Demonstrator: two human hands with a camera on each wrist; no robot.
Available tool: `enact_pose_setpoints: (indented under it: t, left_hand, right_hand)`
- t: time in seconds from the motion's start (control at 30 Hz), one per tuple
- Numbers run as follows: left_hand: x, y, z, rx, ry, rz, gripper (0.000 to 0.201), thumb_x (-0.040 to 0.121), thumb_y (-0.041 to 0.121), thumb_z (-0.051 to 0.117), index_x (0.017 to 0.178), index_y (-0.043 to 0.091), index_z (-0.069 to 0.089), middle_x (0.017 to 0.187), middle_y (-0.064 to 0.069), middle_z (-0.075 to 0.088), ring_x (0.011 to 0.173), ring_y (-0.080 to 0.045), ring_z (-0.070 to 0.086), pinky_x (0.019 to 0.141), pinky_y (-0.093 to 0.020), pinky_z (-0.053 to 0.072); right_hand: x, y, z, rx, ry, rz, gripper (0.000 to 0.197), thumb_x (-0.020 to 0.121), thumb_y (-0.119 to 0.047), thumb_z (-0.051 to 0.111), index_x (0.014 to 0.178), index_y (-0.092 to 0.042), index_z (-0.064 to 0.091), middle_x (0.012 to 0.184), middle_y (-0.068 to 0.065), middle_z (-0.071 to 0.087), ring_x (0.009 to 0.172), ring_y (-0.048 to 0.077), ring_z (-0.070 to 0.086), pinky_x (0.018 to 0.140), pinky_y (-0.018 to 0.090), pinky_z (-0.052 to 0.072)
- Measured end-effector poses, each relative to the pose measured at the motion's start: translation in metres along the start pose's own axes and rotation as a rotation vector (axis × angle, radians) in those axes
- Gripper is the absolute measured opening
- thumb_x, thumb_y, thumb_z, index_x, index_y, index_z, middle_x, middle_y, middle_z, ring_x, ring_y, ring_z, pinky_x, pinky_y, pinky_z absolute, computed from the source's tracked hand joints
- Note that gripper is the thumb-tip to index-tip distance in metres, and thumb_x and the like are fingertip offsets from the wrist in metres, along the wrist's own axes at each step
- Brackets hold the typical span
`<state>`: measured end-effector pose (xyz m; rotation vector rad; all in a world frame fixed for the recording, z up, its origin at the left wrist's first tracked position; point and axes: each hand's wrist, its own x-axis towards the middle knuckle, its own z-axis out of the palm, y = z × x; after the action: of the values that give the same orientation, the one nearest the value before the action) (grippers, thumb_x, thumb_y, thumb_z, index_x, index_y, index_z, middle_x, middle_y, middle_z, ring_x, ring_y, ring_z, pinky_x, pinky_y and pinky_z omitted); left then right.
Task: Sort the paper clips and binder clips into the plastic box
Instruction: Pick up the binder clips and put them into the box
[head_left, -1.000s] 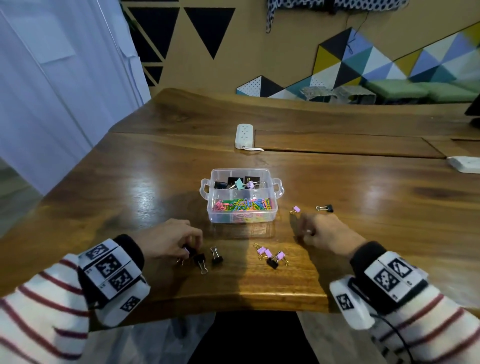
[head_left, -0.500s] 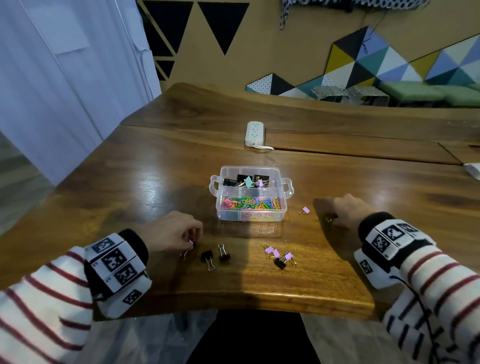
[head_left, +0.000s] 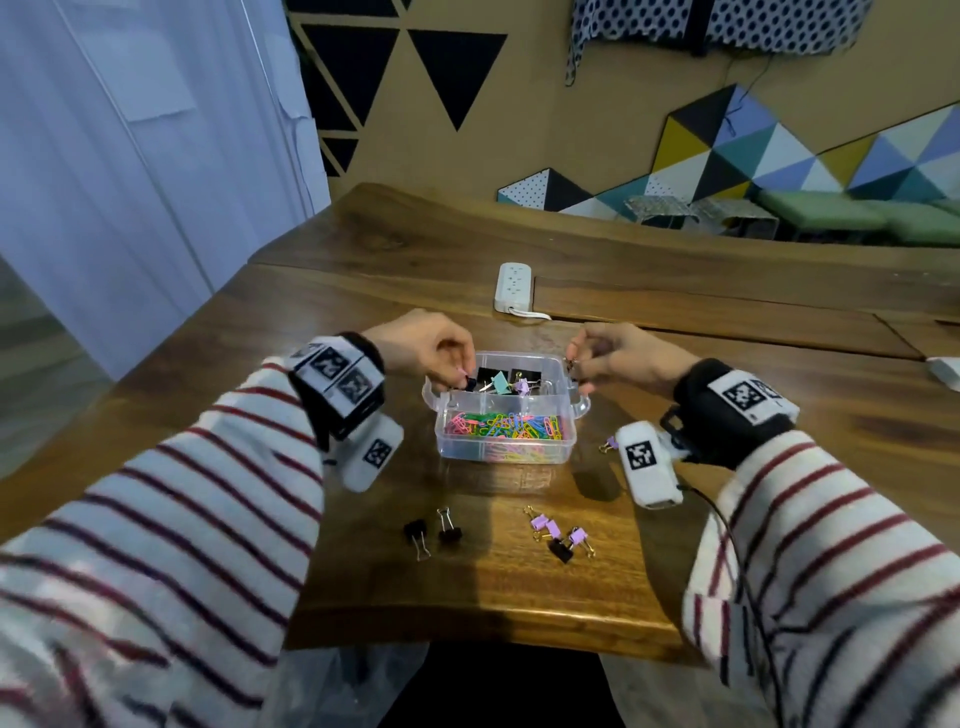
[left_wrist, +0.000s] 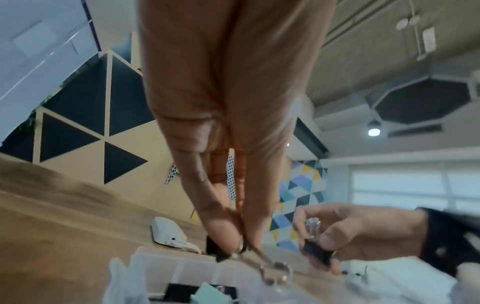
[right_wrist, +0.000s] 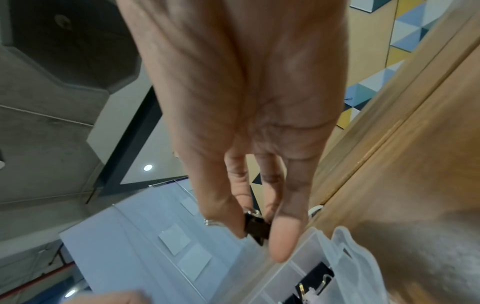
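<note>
A clear plastic box (head_left: 565, 446) stands mid-table, with colourful paper clips (head_left: 504, 427) in its near compartment and binder clips (head_left: 500, 383) in the far one. My left hand (head_left: 451, 375) hovers over the box's far left corner and pinches a black binder clip (head_left: 469, 385) by its wire handle (left_wrist: 255, 257). Over the far right corner my right hand (head_left: 579, 362) pinches another black binder clip (right_wrist: 255, 227) between thumb and fingers. Loose on the table near the front edge lie two black binder clips (head_left: 432, 531) and a cluster of pink and black ones (head_left: 558, 535). One pink clip (head_left: 609, 444) lies right of the box.
A white power strip (head_left: 513, 287) with its cord lies behind the box. Another white object (head_left: 944, 370) sits at the table's right edge. The table's front edge (head_left: 493, 631) runs close below the loose clips.
Both hands lifted from the table with a binder clip each and moved up over the box's far compartment. The head view tilted down and closer.
</note>
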<state>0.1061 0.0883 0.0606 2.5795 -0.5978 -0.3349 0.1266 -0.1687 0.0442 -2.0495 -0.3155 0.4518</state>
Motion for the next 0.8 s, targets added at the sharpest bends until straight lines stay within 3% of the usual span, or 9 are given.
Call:
enact_pose_setpoints:
  t: [0.1, 0.23, 0.33, 0.47, 0.53, 0.6, 0.63, 0.7, 0.8]
  left_hand:
    - [0.039, -0.003, 0.004, 0.052, 0.048, -0.052, 0.018, 0.08, 0.012, 0.069, 0.097, 0.008, 0.066, 0.085, 0.0, 0.071, 0.062, -0.002, 0.06, 0.063, -0.015, 0.05]
    - [0.049, -0.011, 0.015, 0.023, 0.063, -0.094, 0.024, 0.083, 0.007, 0.063, 0.107, 0.006, 0.064, 0.105, -0.011, 0.069, 0.088, -0.019, 0.067, 0.088, -0.032, 0.055]
    - [0.039, -0.016, 0.018, 0.009, 0.115, -0.075, 0.026, 0.086, 0.004, 0.059, 0.111, 0.009, 0.064, 0.11, -0.009, 0.07, 0.084, -0.011, 0.065, 0.09, -0.029, 0.054]
    - [0.011, -0.017, 0.02, 0.0, 0.123, -0.022, 0.025, 0.085, 0.005, 0.06, 0.109, 0.011, 0.065, 0.107, -0.006, 0.071, 0.092, -0.014, 0.069, 0.079, -0.013, 0.052]
    - [-0.004, -0.014, 0.024, -0.037, 0.119, -0.017, 0.025, 0.084, 0.005, 0.061, 0.109, 0.011, 0.065, 0.104, -0.005, 0.071, 0.09, -0.01, 0.067, 0.084, -0.017, 0.053]
    - [-0.021, -0.012, 0.029, -0.002, 0.104, 0.024, 0.025, 0.084, 0.005, 0.061, 0.109, 0.009, 0.066, 0.104, -0.005, 0.071, 0.087, -0.001, 0.064, 0.081, -0.008, 0.048]
    - [-0.03, -0.012, 0.032, 0.011, 0.076, 0.055, 0.026, 0.084, 0.005, 0.061, 0.109, 0.009, 0.066, 0.105, -0.005, 0.07, 0.082, 0.008, 0.062, 0.078, -0.004, 0.046]
    - [-0.049, -0.012, 0.039, 0.031, -0.042, 0.073, 0.029, 0.084, 0.007, 0.062, 0.112, 0.014, 0.063, 0.108, -0.004, 0.069, 0.076, 0.02, 0.058, 0.07, 0.003, 0.043]
    - [-0.073, -0.014, 0.051, 0.085, -0.262, 0.055, 0.047, 0.081, 0.009, 0.065, 0.126, 0.018, 0.052, 0.114, 0.0, 0.056, 0.079, 0.013, 0.053, 0.067, 0.007, 0.039]
  right_hand:
    - [0.017, 0.0, 0.003, 0.003, -0.01, 0.048, 0.024, 0.081, 0.014, 0.052, 0.08, -0.01, 0.054, 0.074, 0.007, 0.055, 0.068, 0.018, 0.057, 0.062, 0.02, 0.057]
    - [0.032, 0.002, 0.006, -0.036, 0.017, 0.064, 0.022, 0.081, 0.01, 0.056, 0.078, -0.012, 0.056, 0.074, 0.006, 0.059, 0.065, 0.017, 0.058, 0.067, 0.023, 0.056]
    - [0.038, 0.003, 0.01, -0.111, 0.056, 0.054, 0.023, 0.082, 0.008, 0.056, 0.073, -0.013, 0.055, 0.072, 0.005, 0.058, 0.062, 0.017, 0.057, 0.064, 0.02, 0.055]
    - [0.046, 0.001, 0.018, -0.198, 0.139, 0.039, 0.026, 0.084, 0.005, 0.056, 0.067, -0.014, 0.054, 0.069, 0.004, 0.058, 0.058, 0.011, 0.058, 0.059, 0.016, 0.053]
    - [0.049, 0.0, 0.023, -0.225, 0.161, 0.035, 0.025, 0.086, 0.003, 0.055, 0.067, -0.014, 0.054, 0.07, 0.003, 0.058, 0.063, 0.014, 0.058, 0.066, 0.02, 0.054]
    - [0.045, -0.002, 0.028, -0.276, 0.142, 0.039, 0.015, 0.087, 0.001, 0.052, 0.077, -0.009, 0.057, 0.075, 0.003, 0.058, 0.073, 0.018, 0.057, 0.075, 0.027, 0.051]
    - [0.042, -0.004, 0.029, -0.296, 0.12, 0.039, 0.009, 0.088, 0.002, 0.051, 0.087, -0.005, 0.058, 0.077, 0.003, 0.059, 0.078, 0.019, 0.056, 0.076, 0.03, 0.049]
    - [0.033, -0.007, 0.028, -0.349, 0.085, 0.031, 0.02, 0.087, 0.0, 0.053, 0.107, 0.001, 0.057, 0.085, 0.008, 0.06, 0.083, 0.02, 0.054, 0.078, 0.033, 0.048]
    - [0.015, -0.009, 0.017, -0.559, 0.139, -0.041, 0.023, 0.086, -0.005, 0.056, 0.108, -0.006, 0.059, 0.094, 0.005, 0.063, 0.087, 0.017, 0.056, 0.081, 0.027, 0.043]
